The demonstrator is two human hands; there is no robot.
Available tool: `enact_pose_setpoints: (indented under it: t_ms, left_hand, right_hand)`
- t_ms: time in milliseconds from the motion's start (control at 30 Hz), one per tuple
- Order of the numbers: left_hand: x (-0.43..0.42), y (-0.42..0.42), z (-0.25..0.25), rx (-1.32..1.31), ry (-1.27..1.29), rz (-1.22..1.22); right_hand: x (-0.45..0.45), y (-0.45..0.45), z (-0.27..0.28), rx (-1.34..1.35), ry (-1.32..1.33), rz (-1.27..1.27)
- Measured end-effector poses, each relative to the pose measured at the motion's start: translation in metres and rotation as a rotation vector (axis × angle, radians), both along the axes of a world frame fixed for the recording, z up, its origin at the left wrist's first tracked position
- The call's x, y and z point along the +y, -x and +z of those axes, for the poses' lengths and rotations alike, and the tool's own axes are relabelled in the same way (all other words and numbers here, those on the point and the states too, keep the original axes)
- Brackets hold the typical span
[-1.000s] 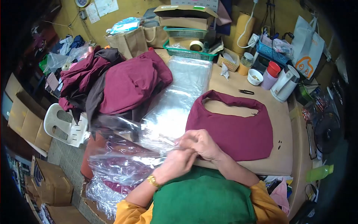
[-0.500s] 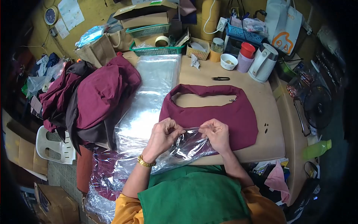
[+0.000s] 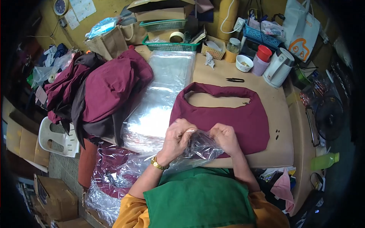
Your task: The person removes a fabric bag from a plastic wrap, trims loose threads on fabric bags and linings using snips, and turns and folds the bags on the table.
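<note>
A clear plastic bag (image 3: 199, 150) hangs between my two hands, over the table's front edge. My left hand (image 3: 178, 137), with a gold watch at the wrist, pinches one side of its opening. My right hand (image 3: 225, 137) grips the other side, a short gap away. Both are above the lower part of a maroon shoulder bag (image 3: 224, 116), which lies flat with its strap loop pointing away from me. To the left, a stack of clear plastic bags (image 3: 167, 79) lies on the brown tabletop (image 3: 273, 152).
Maroon and dark cloth bags (image 3: 110, 91) are heaped at the left. Black thread snips (image 3: 235, 80) lie beyond the shoulder bag. A white bowl (image 3: 244, 63), a lilac cup (image 3: 259, 65) and a white kettle (image 3: 278, 68) stand at the back right. A white stool (image 3: 59, 137) is at the left.
Both hands have moved right from the stack's front corner to over the shoulder bag, bringing the plastic along. They were close together and are now apart at its opening. The camera view has shifted.
</note>
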State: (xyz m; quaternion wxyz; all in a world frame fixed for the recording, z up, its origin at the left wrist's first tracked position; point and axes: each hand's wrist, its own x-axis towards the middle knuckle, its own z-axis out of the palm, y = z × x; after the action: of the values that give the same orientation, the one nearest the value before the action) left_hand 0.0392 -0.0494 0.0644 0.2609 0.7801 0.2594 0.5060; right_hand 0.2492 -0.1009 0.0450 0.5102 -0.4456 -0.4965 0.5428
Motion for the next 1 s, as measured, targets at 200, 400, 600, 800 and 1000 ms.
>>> enact_pose_setpoints:
  t_ms: [200,400,600,800,1000]
  left_hand:
    - [-0.024,0.032,0.048,0.367,0.944,-0.682]
    - [-0.022,0.092,0.009,0.109,1.076,-0.782]
    - [0.013,0.112,0.02,-1.091,1.146,-1.322]
    - [0.002,0.13,0.001,0.152,0.909,-0.291]
    - [0.001,0.126,0.026,-0.003,0.936,-0.692]
  right_hand:
    - [0.019,-0.054,-0.004,-0.066,-0.164,-0.726]
    - [-0.001,-0.127,-0.005,0.726,-0.212,-0.379]
    - [-0.026,-0.08,0.018,0.013,-0.325,0.22]
    - [-0.03,-0.107,0.022,0.007,0.042,0.335]
    - [-0.032,-0.09,0.019,0.825,-0.163,-0.268]
